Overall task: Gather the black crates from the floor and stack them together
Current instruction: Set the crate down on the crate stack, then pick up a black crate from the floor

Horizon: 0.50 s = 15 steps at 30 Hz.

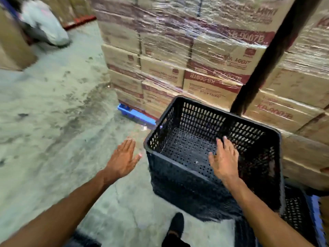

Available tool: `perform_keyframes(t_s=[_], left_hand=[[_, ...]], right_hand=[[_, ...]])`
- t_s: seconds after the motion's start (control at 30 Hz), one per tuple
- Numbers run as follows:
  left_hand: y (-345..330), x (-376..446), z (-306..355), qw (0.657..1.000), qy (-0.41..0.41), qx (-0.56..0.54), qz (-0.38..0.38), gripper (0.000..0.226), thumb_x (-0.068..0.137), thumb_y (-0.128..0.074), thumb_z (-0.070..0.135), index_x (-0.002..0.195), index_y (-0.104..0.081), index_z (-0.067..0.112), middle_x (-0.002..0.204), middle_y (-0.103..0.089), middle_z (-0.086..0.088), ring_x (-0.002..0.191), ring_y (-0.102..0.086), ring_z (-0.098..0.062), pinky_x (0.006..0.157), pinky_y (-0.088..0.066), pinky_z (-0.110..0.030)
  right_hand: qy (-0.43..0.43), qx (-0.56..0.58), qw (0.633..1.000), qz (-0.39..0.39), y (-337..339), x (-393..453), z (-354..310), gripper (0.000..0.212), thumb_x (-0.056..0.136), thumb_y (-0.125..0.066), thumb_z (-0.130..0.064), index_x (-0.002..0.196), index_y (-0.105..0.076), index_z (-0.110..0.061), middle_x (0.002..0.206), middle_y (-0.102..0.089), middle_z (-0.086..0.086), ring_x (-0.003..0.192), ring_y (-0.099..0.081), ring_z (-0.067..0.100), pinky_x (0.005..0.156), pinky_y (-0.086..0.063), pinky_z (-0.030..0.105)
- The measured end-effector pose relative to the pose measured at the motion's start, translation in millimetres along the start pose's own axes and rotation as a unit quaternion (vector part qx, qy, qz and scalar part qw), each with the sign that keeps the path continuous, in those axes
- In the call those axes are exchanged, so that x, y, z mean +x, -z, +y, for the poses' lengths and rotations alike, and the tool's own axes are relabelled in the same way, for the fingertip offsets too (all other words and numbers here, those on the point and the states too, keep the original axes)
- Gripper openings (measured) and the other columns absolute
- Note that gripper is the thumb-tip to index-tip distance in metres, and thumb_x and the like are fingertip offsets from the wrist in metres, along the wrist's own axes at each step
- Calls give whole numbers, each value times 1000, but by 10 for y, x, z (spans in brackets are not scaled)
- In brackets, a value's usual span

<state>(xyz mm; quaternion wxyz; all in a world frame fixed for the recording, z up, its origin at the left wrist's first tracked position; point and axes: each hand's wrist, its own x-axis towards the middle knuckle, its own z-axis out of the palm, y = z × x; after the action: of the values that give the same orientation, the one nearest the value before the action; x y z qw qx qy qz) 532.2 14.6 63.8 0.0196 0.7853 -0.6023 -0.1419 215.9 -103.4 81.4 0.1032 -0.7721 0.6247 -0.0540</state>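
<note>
Nearest the camera, a black shoe (pixel 176 224) stands on the concrete floor (pixel 53 113), and both bare forearms reach forward. The left hand (pixel 122 159) hovers over the floor just left of the black crate (pixel 179 179); its grip is spread flat, fingers extended, holding nothing. The right hand (pixel 225 160) hangs over the crate's open top, palm down, its grip equally open and empty, apart from the rim as far as the blur allows.

The crate sits high and slightly tilted, and a darker mass below it suggests it rests on other crates, though motion blur hides the joint. A further perforated black crate (pixel 293 209) shows at the lower right beside a blue edge.

Beyond stand shrink-wrapped cardboard boxes (pixel 204 65) on a blue pallet (pixel 131 115). Far left, another person (pixel 44 24) crouches.

Judging by the empty hands, one crate seems just placed on the stack; whether more remain on the floor cannot be told.
</note>
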Motion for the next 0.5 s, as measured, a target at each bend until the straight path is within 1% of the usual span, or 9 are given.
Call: perform_keyframes(t_s=[0.07, 0.13, 0.17, 0.23, 0.3, 0.37, 0.43, 0.5], left_hand=[[-54, -624, -492, 998, 57, -13, 15, 70, 93, -28, 51, 148, -24, 7, 158, -23, -12, 147, -18, -23, 118, -14, -33], [-109, -1181, -906, 993, 106, -40, 34, 68, 95, -29, 50, 148, -22, 9, 158, -21, -10, 147, -17, -22, 118, -15, -35], [-107, -1661, -1236, 986, 149, -52, 45, 67, 96, -31, 49, 148, -21, 9, 158, -21, -9, 147, -16, -22, 118, -16, -36], [-116, -2349, -1700, 974, 208, -67, 55, 67, 96, -33, 47, 148, -21, 7, 158, -22, -11, 147, -17, -23, 118, -18, -37], [-196, -3205, -2151, 952, 286, -86, 65, 67, 96, -33, 46, 147, -22, 5, 157, -23, -13, 146, -18, -25, 118, -20, -37], [-276, -4116, -2576, 918, 374, -100, 79, 66, 95, -36, 45, 146, -26, 4, 155, -27, -16, 144, -23, -28, 117, -23, -37], [-372, -4719, -2843, 885, 440, -122, 94, 65, 94, -40, 42, 144, -29, 3, 154, -30, -18, 143, -26, -29, 116, -24, -36], [-482, -5270, -3015, 848, 500, -147, 97, 64, 94, -41, 41, 144, -30, 1, 153, -31, -19, 143, -27, -29, 116, -24, -38]], right_hand=[[74, 21, 997, -3, -70, -205, -705, 59, 92, -46, -32, 145, -28, -11, 156, -21, 13, 143, -19, 29, 113, -18, 42], [120, 49, 992, -6, -143, -431, -1289, 59, 90, -50, -30, 143, -32, -11, 154, -26, 14, 141, -24, 30, 112, -21, 42], [158, 57, 986, -13, -251, -680, -1722, 59, 88, -54, -28, 141, -35, -9, 151, -30, 15, 138, -28, 32, 110, -23, 43], [199, 71, 977, -31, -437, -1036, -2283, 58, 84, -58, -24, 136, -40, -5, 145, -38, 20, 133, -34, 35, 108, -26, 43], [259, 67, 961, -74, -636, -1519, -2890, 58, 84, -59, -23, 136, -41, -4, 141, -42, 20, 131, -36, 36, 107, -26, 43], [325, 58, 936, -119, -878, -2056, -3520, 58, 84, -59, -23, 136, -42, -6, 139, -45, 18, 130, -38, 35, 108, -24, 43], [354, 55, 920, -158, -1053, -2413, -3934, 58, 85, -58, -24, 137, -40, -7, 140, -43, 17, 131, -37, 34, 111, -23, 42], [391, 33, 900, -190, -1268, -2747, -4354, 59, 86, -56, -26, 140, -38, -9, 143, -41, 16, 132, -36, 33, 111, -27, 42]])
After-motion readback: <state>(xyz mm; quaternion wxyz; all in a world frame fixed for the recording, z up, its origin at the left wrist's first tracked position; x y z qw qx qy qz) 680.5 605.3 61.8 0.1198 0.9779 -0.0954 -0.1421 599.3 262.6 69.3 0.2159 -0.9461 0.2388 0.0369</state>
